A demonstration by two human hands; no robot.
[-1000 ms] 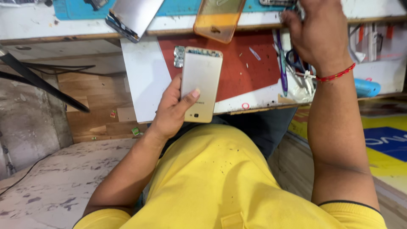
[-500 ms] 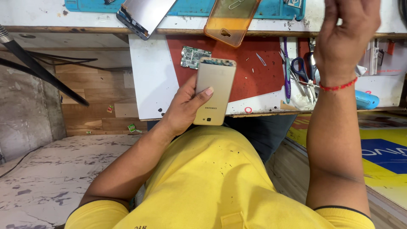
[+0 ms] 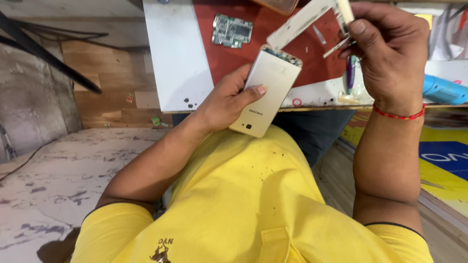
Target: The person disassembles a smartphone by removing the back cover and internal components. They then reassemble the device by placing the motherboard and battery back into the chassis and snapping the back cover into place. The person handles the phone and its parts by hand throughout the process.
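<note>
One gold phone (image 3: 265,92) clasped in left hand (image 3: 225,103); right hand (image 3: 390,53) pinching white strip (image 3: 298,23).

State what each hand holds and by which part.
The left hand grips the gold, flat, metal-backed phone by its lower half, thumb across its back. The right hand pinches a thin white strip at one end between its fingers.
</note>
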